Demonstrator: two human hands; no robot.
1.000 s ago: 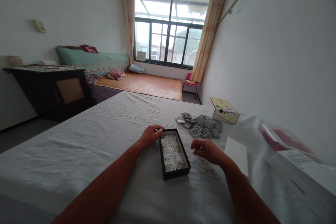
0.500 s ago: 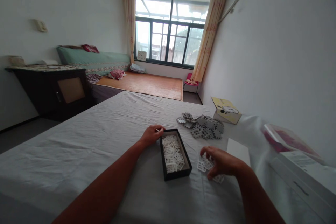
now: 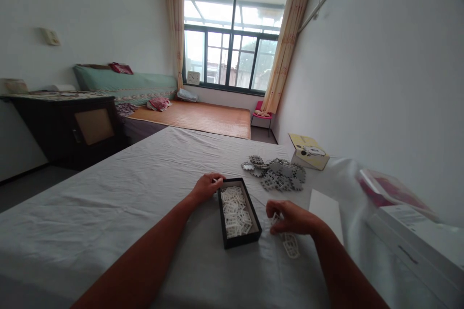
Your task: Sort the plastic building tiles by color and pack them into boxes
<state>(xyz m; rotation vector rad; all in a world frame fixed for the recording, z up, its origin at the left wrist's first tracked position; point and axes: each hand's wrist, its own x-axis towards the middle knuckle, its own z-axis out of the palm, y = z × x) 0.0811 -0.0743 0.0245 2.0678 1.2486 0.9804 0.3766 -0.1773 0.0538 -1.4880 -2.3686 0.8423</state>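
Observation:
A black open box [image 3: 242, 241] rests on the cloth-covered surface, filled with white plastic grid pieces [image 3: 235, 211]. My left hand [image 3: 208, 187] grips the box's far left corner with its fingers curled. To the right of the box, my right hand [image 3: 293, 217] is closed around white grid pieces, one showing between thumb and fingers. Another loose white grid piece [image 3: 291, 246] lies on the cloth just below that hand. Beyond the box sits a pile of grey toothed, gear-like pieces [image 3: 282, 175].
A white flat box or lid [image 3: 326, 210] lies right of my right hand. Behind it stands a yellow-and-white open carton [image 3: 310, 150]. A clear case with red contents [image 3: 391, 190] and a long white box [image 3: 416, 246] are at the right by the wall.
My right hand has moved slightly left toward the box, its fingers closing on the white grid pieces. My left hand stays on the box corner. The view has shifted a little.

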